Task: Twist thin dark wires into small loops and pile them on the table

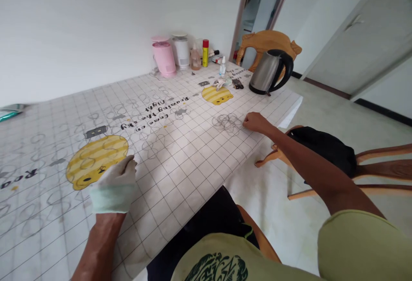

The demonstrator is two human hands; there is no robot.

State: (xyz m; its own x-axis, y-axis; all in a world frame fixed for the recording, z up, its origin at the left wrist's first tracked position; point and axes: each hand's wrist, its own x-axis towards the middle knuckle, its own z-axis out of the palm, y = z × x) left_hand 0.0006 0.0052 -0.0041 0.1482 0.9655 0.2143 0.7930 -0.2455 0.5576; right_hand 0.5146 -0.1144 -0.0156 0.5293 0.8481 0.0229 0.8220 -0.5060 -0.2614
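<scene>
My left hand (116, 180), in a white glove with a pale green cuff, lies over the yellow striped bear print (98, 154) on the tablecloth. Its fingers are curled together, and whatever is in them is hidden. My bare right hand (257, 123) is closed at the right side of a loose heap of thin dark wire-like loops (228, 123). It touches or nearly touches that heap; I cannot see what its fingers hold. Many similar thin loops (154, 141) lie spread in rows over the left and middle of the tablecloth (180, 171).
A steel kettle (265, 73) stands at the table's right end. Along the back are a pink canister (164, 58), a white canister (181, 51), a spray can (205, 53) and small bottles. Wooden chairs (383, 169) stand to the right, one with a black bag (325, 148).
</scene>
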